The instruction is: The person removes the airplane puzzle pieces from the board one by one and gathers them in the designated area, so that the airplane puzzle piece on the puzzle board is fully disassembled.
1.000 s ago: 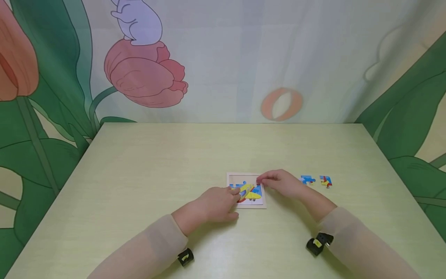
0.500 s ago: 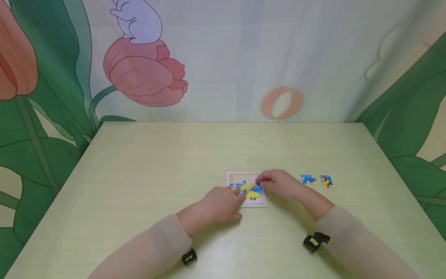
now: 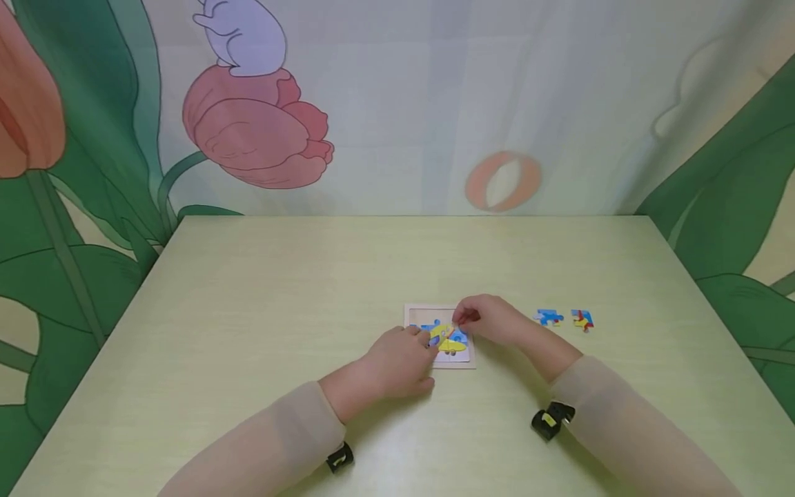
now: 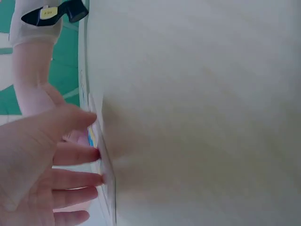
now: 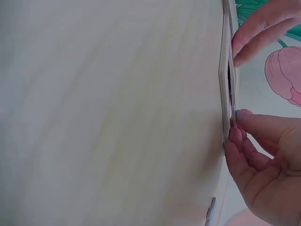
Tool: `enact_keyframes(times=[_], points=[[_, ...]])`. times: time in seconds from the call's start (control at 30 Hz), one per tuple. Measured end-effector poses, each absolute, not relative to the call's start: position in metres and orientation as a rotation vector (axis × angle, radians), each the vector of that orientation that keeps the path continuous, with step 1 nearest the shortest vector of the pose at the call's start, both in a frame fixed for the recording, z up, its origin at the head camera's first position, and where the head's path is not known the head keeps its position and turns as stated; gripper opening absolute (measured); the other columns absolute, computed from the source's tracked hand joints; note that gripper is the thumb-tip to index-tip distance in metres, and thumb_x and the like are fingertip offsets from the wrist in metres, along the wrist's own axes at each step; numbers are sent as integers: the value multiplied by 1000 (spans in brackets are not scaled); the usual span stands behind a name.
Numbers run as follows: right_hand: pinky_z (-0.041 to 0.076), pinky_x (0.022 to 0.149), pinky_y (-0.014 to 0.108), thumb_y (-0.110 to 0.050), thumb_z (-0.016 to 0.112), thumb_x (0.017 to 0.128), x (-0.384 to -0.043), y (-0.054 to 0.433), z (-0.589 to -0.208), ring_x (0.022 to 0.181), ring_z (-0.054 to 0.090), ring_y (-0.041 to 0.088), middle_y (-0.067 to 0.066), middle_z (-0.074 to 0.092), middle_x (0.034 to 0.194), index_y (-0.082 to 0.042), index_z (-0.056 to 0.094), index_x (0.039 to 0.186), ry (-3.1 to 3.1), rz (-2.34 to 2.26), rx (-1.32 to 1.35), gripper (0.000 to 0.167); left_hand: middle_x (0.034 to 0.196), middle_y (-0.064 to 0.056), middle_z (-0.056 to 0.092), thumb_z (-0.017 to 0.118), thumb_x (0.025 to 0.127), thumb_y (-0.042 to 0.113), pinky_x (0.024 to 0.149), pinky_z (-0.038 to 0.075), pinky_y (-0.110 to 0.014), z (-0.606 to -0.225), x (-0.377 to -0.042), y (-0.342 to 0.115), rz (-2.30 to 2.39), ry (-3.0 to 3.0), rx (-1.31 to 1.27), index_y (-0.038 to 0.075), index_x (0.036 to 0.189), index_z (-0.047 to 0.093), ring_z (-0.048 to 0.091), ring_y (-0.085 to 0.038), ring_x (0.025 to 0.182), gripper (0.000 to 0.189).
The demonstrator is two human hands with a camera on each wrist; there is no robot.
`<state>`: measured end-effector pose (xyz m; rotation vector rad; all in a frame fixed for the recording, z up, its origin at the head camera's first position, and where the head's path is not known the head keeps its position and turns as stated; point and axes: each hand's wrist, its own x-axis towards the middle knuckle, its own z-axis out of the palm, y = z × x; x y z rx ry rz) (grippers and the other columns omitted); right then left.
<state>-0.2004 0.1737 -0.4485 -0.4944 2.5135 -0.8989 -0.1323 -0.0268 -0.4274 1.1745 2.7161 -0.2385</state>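
A small framed jigsaw puzzle lies on the table, its lower part filled with pieces of a yellow plane on blue; a bare strip shows along its far side. My left hand rests its fingertips on the left part of the picture, fingers fairly straight in the left wrist view. At the right side of the frame, my right hand pinches the edge of a thin puzzle piece between thumb and finger. That piece's printed face is mostly hidden by the fingers.
Two loose puzzle pieces, one mostly blue and one blue, red and yellow, lie on the table right of the frame. A printed curtain hangs behind the table's far edge.
My left hand has shifted slightly right over the picture. My right hand has edged left and away from me, still at the frame's right side. The loose pieces stay put.
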Motion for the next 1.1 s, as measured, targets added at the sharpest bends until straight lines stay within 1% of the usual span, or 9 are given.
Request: enact_keyframes(times=[0.1, 0.17, 0.23, 0.37, 0.5, 0.6, 0.77, 1.0, 1.1], points=[[47, 78, 31, -4, 65, 86, -201, 172, -448, 78, 53, 16, 0, 62, 83, -8, 65, 91, 2509, -892, -511, 6, 128, -11, 54, 58, 86, 46, 84, 49, -31, -425, -132, -26, -198, 2705, 1171, 6, 117, 64, 55, -22, 112, 51], [47, 77, 31, -4, 65, 86, -202, 171, -447, 77, 53, 16, -1, 62, 82, -8, 65, 90, 2511, -878, -522, 6, 129, -12, 53, 58, 87, 45, 80, 51, -30, -424, -132, -25, -165, 2684, 1165, 4, 117, 64, 57, -20, 110, 51], [47, 77, 31, -4, 65, 86, -201, 170, -446, 77, 53, 15, -1, 62, 81, -7, 65, 89, 2513, -867, -518, 5, 127, -10, 54, 59, 87, 45, 74, 52, -30, -425, -132, -24, -140, 2670, 1165, 6, 119, 61, 59, -19, 106, 50], [47, 77, 32, -3, 65, 85, -201, 171, -444, 77, 55, 14, -1, 62, 80, -6, 64, 88, 2516, -859, -545, 4, 114, -6, 57, 59, 85, 46, 73, 50, -29, -429, -133, -20, -185, 2691, 1212, 14, 127, 56, 59, -18, 92, 52], [48, 78, 32, -3, 65, 86, -202, 173, -445, 77, 56, 14, -1, 64, 82, -6, 65, 88, 2508, -871, -561, 4, 114, -5, 55, 55, 85, 52, 94, 40, -39, -433, -132, -15, -306, 2708, 1223, 19, 134, 52, 56, -20, 100, 59], [47, 81, 34, -4, 64, 86, -203, 175, -446, 79, 56, 15, -1, 64, 84, -7, 65, 89, 2512, -885, -548, 4, 119, -5, 54, 53, 85, 56, 102, 32, -46, -435, -131, -12, -338, 2704, 1192, 20, 136, 50, 53, -23, 109, 62], [46, 83, 37, -6, 66, 85, -206, 178, -447, 81, 56, 16, -1, 65, 84, -7, 65, 87, 2523, -915, -546, 2, 120, -7, 55, 53, 86, 54, 94, 40, -38, -434, -127, -7, -328, 2714, 1122, 16, 135, 50, 54, -23, 106, 62], [45, 74, 32, -7, 67, 85, -208, 184, -449, 74, 53, 16, -1, 63, 79, -5, 63, 84, 2515, -987, -538, 5, 136, -13, 49, 50, 88, 53, 96, 41, -35, -428, -121, 1, -311, 2691, 1022, 13, 138, 47, 45, -27, 124, 63], [43, 75, 31, -8, 66, 86, -207, 186, -448, 76, 52, 16, 0, 63, 81, -5, 62, 85, 2486, -1023, -525, 5, 137, -13, 47, 49, 89, 54, 96, 41, -35, -428, -121, 1, -317, 2683, 1014, 14, 139, 46, 45, -27, 125, 64]])
